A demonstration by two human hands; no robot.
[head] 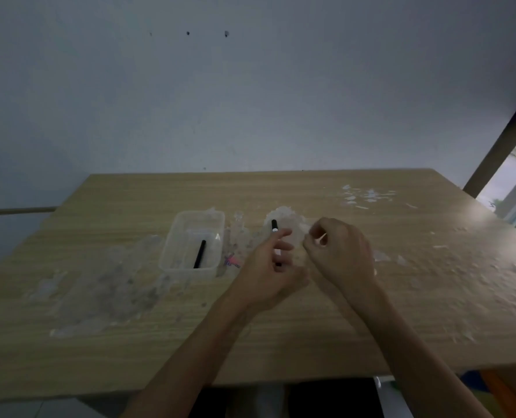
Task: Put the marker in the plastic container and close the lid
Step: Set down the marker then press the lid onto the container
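A clear plastic container (172, 251) stands open on the wooden table, left of centre, with one black marker (199, 254) lying inside it. To its right, my left hand (265, 273) grips a second black marker (274, 226) with a white band, tip pointing away from me. Behind that marker lies a blurry see-through sheet that looks like the clear lid (293, 220). My right hand (344, 254) is curled just to the right, thumb and forefinger pinched on what seems to be the lid's near right edge.
The wooden table (371, 312) is smeared with pale residue left of the container and flaking white patches at the back right. A small pink scrap (232, 261) lies between the container and my left hand. A wall stands behind; a window is at far right.
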